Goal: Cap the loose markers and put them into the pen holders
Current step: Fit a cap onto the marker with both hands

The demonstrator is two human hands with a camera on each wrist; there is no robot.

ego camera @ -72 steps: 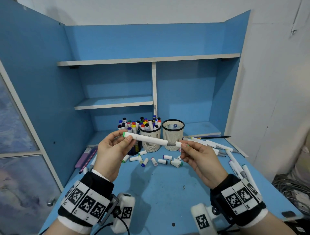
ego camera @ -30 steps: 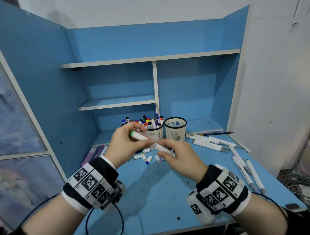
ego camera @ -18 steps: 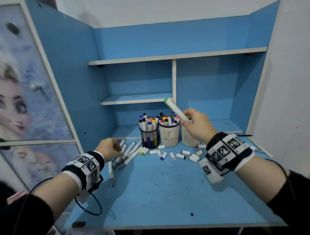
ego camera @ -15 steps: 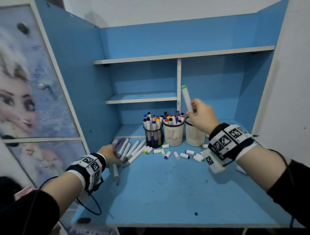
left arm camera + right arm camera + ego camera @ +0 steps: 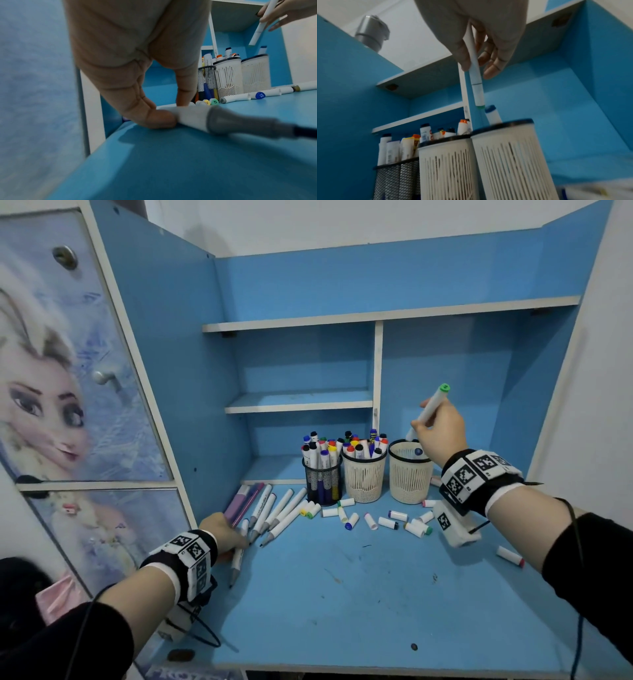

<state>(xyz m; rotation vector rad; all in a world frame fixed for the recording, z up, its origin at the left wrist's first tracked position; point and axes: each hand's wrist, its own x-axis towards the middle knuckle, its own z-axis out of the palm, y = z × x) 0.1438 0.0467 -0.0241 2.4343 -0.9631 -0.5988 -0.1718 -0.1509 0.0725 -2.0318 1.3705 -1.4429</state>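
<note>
My right hand [image 5: 432, 424] [image 5: 477, 69] pinches a capped white marker with green ends [image 5: 431, 408] [image 5: 476, 83]. The marker tilts, its lower end just above the rim of the right white holder [image 5: 409, 478] [image 5: 513, 155], where one blue-capped marker [image 5: 493, 115] stands. At the desk's left, my left hand [image 5: 224, 534] [image 5: 173, 112] is down on the surface, thumb and finger pinching the white barrel of an uncapped marker [image 5: 236, 563] [image 5: 197, 117] that lies flat. More uncapped markers [image 5: 274, 511] lie beside it.
The middle white holder [image 5: 363, 475] and black mesh holder [image 5: 322, 482] are packed with capped markers. Several loose caps [image 5: 387, 521] lie in front of the holders, one cap [image 5: 510, 556] apart at right. Shelves stand behind; a cabinet door [image 5: 68, 371] is at left.
My left hand let go of the green marker and dropped to the uncapped markers at left. The right hand carried the capped marker up and over the right holder.
</note>
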